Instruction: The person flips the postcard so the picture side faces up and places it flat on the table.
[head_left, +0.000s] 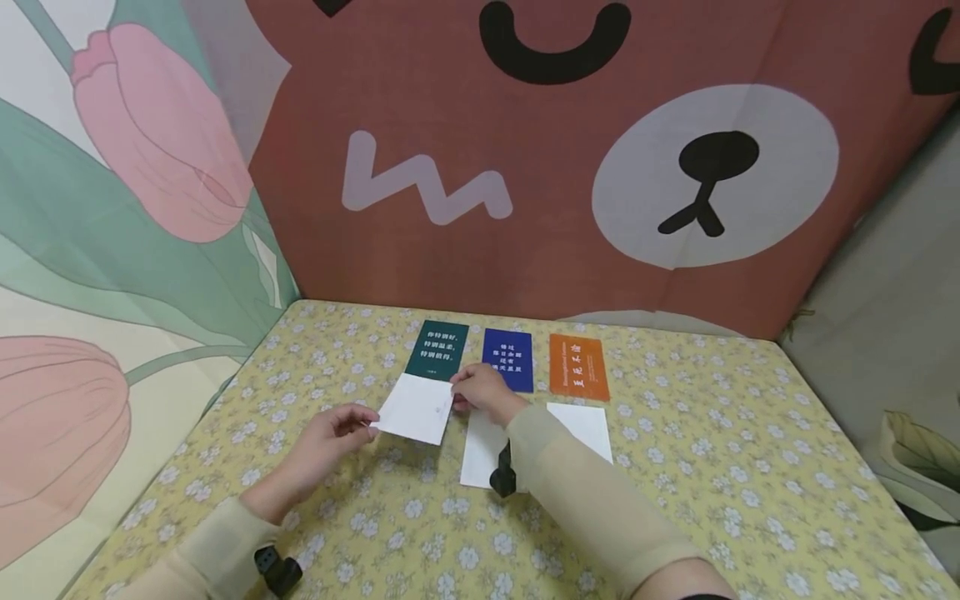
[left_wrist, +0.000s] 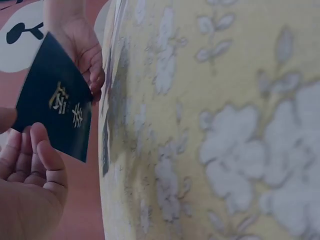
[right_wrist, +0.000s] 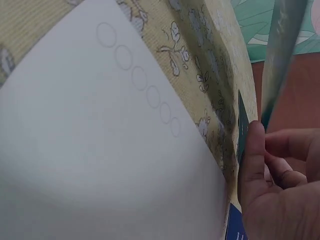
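Left hand (head_left: 318,446) and right hand (head_left: 487,392) pinch opposite sides of rectangular white-and-dark-green paper card (head_left: 414,408), tilted between them above yellow floral tablecloth (head_left: 720,467); dark-green, white-lettered paper card (head_left: 437,350) lies just beyond, nearer right hand.

A card (head_left: 414,410), white above, dark teal with pale lettering beneath, is held over the flowered cloth (head_left: 697,475).

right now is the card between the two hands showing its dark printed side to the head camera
No, in the head view the held card shows its white face.
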